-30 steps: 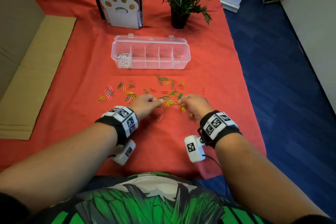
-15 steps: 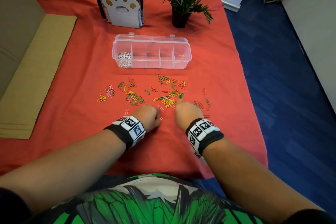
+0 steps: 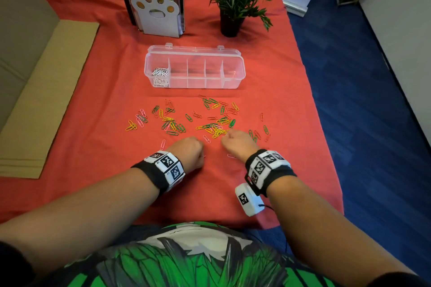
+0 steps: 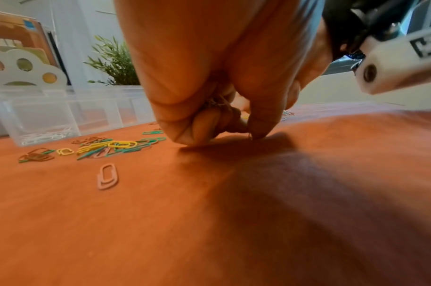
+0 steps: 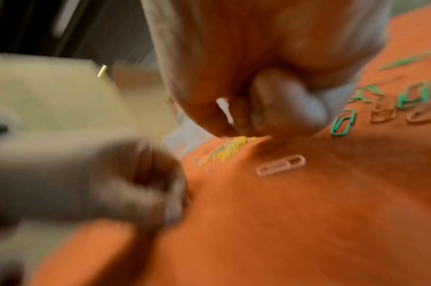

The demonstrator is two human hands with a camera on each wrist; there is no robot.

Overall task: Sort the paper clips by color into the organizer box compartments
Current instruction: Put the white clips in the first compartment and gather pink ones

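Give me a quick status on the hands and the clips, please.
Left hand fisted on the cloth, contents unclear. Right hand curled at the yellow clips. Organizer box: white clips leftmost only. Nothing blocking.

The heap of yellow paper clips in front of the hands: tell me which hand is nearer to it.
Right. The right hand has its fingertips at the near edge of the heap of yellow paper clips. The left hand sits further back and to the left, apart from it.
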